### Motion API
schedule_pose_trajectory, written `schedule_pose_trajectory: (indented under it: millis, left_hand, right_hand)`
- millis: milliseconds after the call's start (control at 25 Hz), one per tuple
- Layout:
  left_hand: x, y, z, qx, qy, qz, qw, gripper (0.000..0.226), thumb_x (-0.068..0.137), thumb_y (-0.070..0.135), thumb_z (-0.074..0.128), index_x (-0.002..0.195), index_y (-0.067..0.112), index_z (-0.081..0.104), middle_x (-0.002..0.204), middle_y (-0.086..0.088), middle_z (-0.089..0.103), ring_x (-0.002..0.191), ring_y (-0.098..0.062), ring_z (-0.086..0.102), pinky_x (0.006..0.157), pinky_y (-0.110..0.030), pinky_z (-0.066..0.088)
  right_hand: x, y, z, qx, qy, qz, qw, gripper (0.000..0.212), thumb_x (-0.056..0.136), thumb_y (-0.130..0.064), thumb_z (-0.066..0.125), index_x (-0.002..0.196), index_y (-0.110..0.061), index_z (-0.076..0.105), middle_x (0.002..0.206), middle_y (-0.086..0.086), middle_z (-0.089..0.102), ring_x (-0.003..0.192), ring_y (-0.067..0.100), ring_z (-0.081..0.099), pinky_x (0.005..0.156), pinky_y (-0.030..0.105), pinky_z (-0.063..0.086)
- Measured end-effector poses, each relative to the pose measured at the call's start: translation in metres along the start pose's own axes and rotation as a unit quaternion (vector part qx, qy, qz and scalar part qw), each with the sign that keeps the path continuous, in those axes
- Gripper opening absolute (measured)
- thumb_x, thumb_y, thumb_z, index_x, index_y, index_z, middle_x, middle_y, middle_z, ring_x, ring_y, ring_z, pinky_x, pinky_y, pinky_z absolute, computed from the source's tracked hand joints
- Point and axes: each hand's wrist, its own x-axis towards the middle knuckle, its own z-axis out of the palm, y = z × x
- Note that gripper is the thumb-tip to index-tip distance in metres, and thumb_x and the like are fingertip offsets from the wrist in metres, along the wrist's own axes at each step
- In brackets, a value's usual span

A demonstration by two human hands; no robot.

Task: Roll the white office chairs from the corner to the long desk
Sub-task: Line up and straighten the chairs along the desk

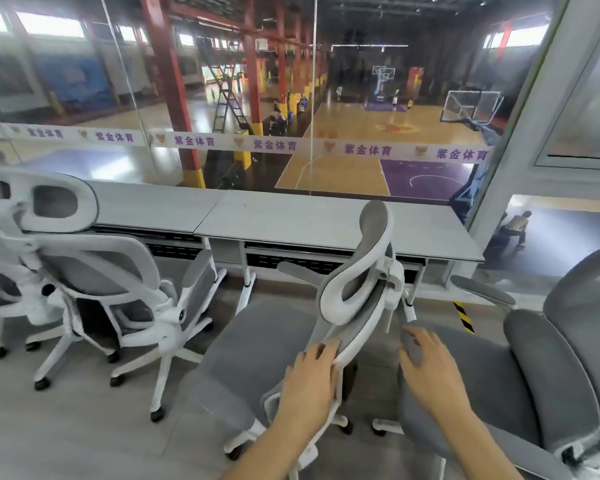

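Seen from above, both bare forearms reach forward and down from the bottom edge of the view, side by side, wrists nearly straight.

Ahead stands a long grey table (309,220) against a glass wall (222,81) that overlooks a basketball court (378,133). A white office chair with grey mesh, the middle chair (284,334), stands just short of the table, turned sideways, its headrest close to the table edge. A second white chair (111,282) is parked at the table to the left. A third, the right chair (534,375), crowds in close on the right, and its grey seat lies just beside the middle chair's backrest.

The left hand (309,379) grips the white rim of the middle chair's backrest, fingers wrapped over the edge. The right hand (430,365) lies apart from it, fingers spread and lightly bent on grey fabric. It clasps nothing visible.
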Motion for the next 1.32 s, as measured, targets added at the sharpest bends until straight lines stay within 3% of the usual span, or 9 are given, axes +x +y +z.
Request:
schedule_pose_trajectory:
  millis: [240, 480, 640, 720, 800, 920, 1080, 1200, 1320]
  left_hand:
    - [-0.045, -0.077, -0.02, -0.064, 0.057, -0.003, 0.996, 0.036, 0.105, 0.04, 0.032, 0.136, 0.058, 0.035, 0.13, 0.027, 0.045, 0.111, -0.004, 0.043, 0.099, -0.03, 0.035]
    - [-0.048, -0.1, -0.042, 0.001, 0.193, -0.1, 0.976, 0.039, 0.099, 0.055, 0.024, 0.112, 0.034, 0.054, 0.115, 0.018, 0.051, 0.107, -0.01, 0.046, 0.096, -0.034, 0.041]
    - [-0.046, -0.105, -0.041, 0.026, 0.188, -0.132, 0.973, 0.065, 0.098, 0.066, 0.006, 0.132, 0.031, 0.049, 0.145, 0.008, 0.044, 0.143, -0.017, 0.028, 0.12, -0.04, 0.022]
    - [-0.044, -0.117, -0.041, 0.017, 0.181, -0.149, 0.972, 0.076, 0.095, 0.071, -0.002, 0.148, 0.031, 0.037, 0.163, 0.006, 0.02, 0.153, -0.014, 0.002, 0.125, -0.04, 0.006]
    - [-0.034, -0.133, -0.048, 0.013, 0.179, -0.147, 0.973, 0.077, 0.095, 0.072, 0.001, 0.154, 0.031, 0.028, 0.166, 0.008, 0.003, 0.152, -0.009, -0.013, 0.126, -0.039, 0.0]
    - [-0.015, -0.157, -0.065, 0.02, 0.18, -0.126, 0.975, 0.076, 0.096, 0.072, 0.006, 0.155, 0.028, 0.026, 0.167, 0.008, 0.001, 0.151, -0.007, -0.015, 0.125, -0.042, 0.004]
    - [0.004, -0.2, -0.089, 0.011, 0.158, -0.106, 0.982, 0.065, 0.1, 0.065, 0.015, 0.155, 0.031, 0.025, 0.166, 0.013, 0.0, 0.15, -0.002, -0.016, 0.125, -0.039, 0.003]
    - [0.034, -0.232, -0.106, 0.013, 0.144, -0.1, 0.984, 0.068, 0.098, 0.067, 0.01, 0.155, 0.031, 0.024, 0.167, 0.01, 0.0, 0.15, -0.003, -0.017, 0.126, -0.04, 0.003]
    - [0.067, -0.259, -0.118, 0.011, 0.128, -0.099, 0.987, 0.08, 0.093, 0.074, 0.001, 0.156, 0.029, 0.022, 0.167, 0.005, -0.003, 0.151, -0.008, -0.018, 0.125, -0.04, 0.002]
  right_hand:
    - [0.022, -0.017, -0.001, 0.007, 0.029, -0.041, 0.999, 0.038, 0.099, -0.027, 0.053, 0.136, -0.023, 0.053, 0.131, 0.007, 0.058, 0.118, 0.032, 0.054, 0.093, 0.047, 0.046]
    - [0.043, -0.031, 0.01, 0.009, 0.078, -0.064, 0.995, 0.039, 0.099, -0.013, 0.047, 0.138, -0.011, 0.051, 0.133, 0.017, 0.058, 0.122, 0.042, 0.05, 0.097, 0.054, 0.044]
    - [0.053, -0.032, 0.019, -0.015, 0.085, -0.067, 0.994, 0.035, 0.099, -0.016, 0.042, 0.131, -0.011, 0.057, 0.128, 0.021, 0.06, 0.119, 0.045, 0.052, 0.098, 0.057, 0.045]
    - [0.051, -0.034, 0.029, -0.052, 0.102, -0.084, 0.99, 0.042, 0.097, -0.026, 0.036, 0.121, -0.003, 0.062, 0.12, 0.022, 0.065, 0.114, 0.045, 0.057, 0.095, 0.057, 0.047]
    - [0.049, -0.033, 0.04, -0.086, 0.106, -0.112, 0.984, 0.054, 0.095, -0.035, 0.03, 0.118, 0.001, 0.064, 0.122, 0.023, 0.065, 0.118, 0.045, 0.057, 0.099, 0.059, 0.046]
    - [0.05, -0.038, 0.055, -0.086, 0.109, -0.091, 0.986, 0.055, 0.097, -0.044, 0.03, 0.123, -0.007, 0.06, 0.133, 0.018, 0.059, 0.126, 0.041, 0.05, 0.11, 0.054, 0.037]
    - [0.061, -0.048, 0.084, -0.08, 0.108, -0.081, 0.988, 0.032, 0.097, -0.032, 0.036, 0.108, -0.012, 0.058, 0.117, 0.012, 0.059, 0.12, 0.037, 0.046, 0.107, 0.052, 0.035]
    - [0.078, -0.056, 0.116, -0.166, 0.1, -0.076, 0.978, 0.046, 0.094, -0.026, 0.024, 0.102, -0.002, 0.062, 0.119, 0.019, 0.059, 0.127, 0.042, 0.042, 0.117, 0.052, 0.023]
    - [0.099, -0.075, 0.136, -0.215, 0.125, -0.053, 0.967, 0.042, 0.091, -0.015, 0.027, 0.094, 0.008, 0.062, 0.104, 0.026, 0.061, 0.116, 0.046, 0.047, 0.112, 0.057, 0.029]
